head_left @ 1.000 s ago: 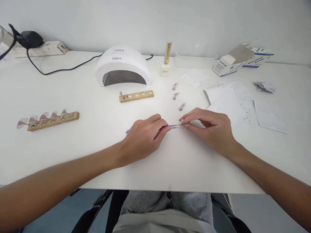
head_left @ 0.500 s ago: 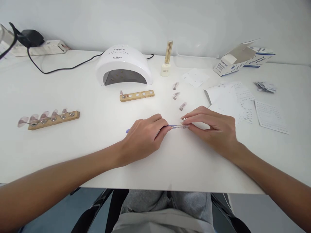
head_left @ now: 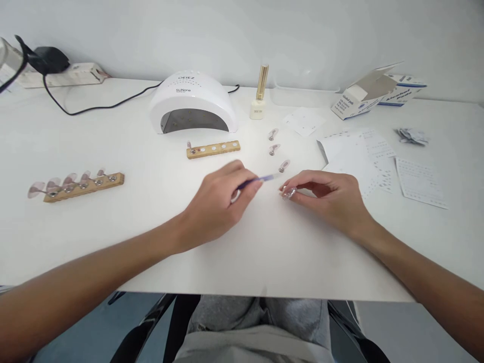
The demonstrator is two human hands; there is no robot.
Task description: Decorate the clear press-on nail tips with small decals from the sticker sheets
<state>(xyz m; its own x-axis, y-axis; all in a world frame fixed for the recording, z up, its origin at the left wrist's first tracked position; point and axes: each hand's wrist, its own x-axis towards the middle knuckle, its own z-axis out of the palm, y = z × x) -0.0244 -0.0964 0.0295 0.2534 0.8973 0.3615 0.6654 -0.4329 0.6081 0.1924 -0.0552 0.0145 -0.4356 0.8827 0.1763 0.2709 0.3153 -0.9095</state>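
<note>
— Brush tip's come away from the nail: half a second ago it lay against it, and now the left hand (head_left: 223,199) has drawn back a little, with the purple brush (head_left: 267,178) raised off the piece.

— How does the nail look?

— It's a clear false nail (head_left: 289,193), glossy and catching bright glints. Fingers hide part of it, so I can't tell its full outline.

— And where is it?

— Low over the desk (head_left: 242,267), pinched at the fingertips of the right hand (head_left: 333,196). Its thumb and index finger are drawn together around it, the other fingers curled in, and the forearm comes in from four o'clock.

— The other hand?

— Palm down, narrow grip, brush held between thumb and fingers. It points just short of three o'clock; the tip itself is blurred. That forearm comes from eight o'clock.

— What sits around the clear nail?

— Taking it as the dial's centre, three pinkish false nails (head_left: 284,166) on small metal bases run up between eleven and twelve. A gold-capped polish bottle (head_left: 257,110) stands farther off at eleven. Towards ten there's a wooden display bar (head_left: 219,147) with one nail at its left end and white dots along the rest, and beyond it the white nail lamp (head_left: 192,101).
</note>
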